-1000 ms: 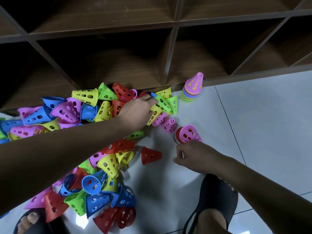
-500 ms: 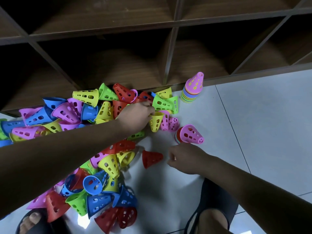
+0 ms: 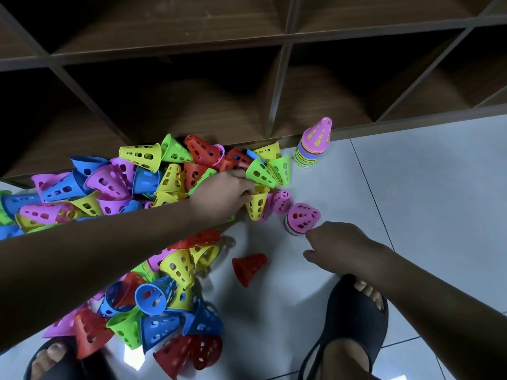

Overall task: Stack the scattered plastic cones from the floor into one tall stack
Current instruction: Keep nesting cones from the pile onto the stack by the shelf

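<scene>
**Grabbing a yellow cone for the stack**

From the head camera, I see the left hand (image 3: 222, 196) gripping the rim of a yellow cone (image 3: 256, 205) at the edge of the big pile (image 3: 153, 185), I think to pull it out. The right hand (image 3: 340, 248) is loose and holds nothing. Its fingers are just beside the short stack (image 3: 301, 219), likely to steady it. A taller stack (image 3: 314, 145) stands by the brown shelf (image 3: 274, 78). The floor (image 3: 425, 201) is pale, shiny tile.

The left forearm (image 3: 109, 242) covers the middle of the cone pile (image 3: 109, 182), which also runs off the left edge. The left hand's (image 3: 222, 193) fingertips vanish behind a yellow cone's (image 3: 256, 205) rim, so its grip is unclear. The bottom edge cuts off the left slipper (image 3: 63, 360).
</scene>
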`<state>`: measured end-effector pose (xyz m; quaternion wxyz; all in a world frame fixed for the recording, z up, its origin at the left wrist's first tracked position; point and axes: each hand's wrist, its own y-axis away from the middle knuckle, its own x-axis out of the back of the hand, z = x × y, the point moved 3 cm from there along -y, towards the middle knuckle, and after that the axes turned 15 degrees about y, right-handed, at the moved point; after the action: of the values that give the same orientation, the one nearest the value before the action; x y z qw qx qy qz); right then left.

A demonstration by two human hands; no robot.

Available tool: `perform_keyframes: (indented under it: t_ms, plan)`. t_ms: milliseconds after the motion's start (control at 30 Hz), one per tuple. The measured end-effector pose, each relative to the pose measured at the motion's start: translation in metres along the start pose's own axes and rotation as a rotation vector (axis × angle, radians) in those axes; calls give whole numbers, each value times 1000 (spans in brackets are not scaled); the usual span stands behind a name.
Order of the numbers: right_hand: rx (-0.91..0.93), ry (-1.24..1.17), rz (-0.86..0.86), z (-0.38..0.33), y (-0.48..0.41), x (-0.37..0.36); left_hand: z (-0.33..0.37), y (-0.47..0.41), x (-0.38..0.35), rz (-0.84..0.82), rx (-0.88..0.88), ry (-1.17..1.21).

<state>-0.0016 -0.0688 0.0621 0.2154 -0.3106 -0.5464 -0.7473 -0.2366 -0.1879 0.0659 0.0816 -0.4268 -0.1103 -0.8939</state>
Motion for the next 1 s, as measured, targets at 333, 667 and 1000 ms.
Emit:
perform_keyframes:
  t_ms: [333, 667, 1000]
  plan:
    - [393, -303, 189, -82, -7, -16, -14, 11, 9, 130, 131, 231]
    - [517, -31, 408, -115, -24, -34, -6, 12, -2, 146, 169, 388]
    - [418, -285, 410, -79, -16, -52, 21, -4, -30, 118, 335, 712]
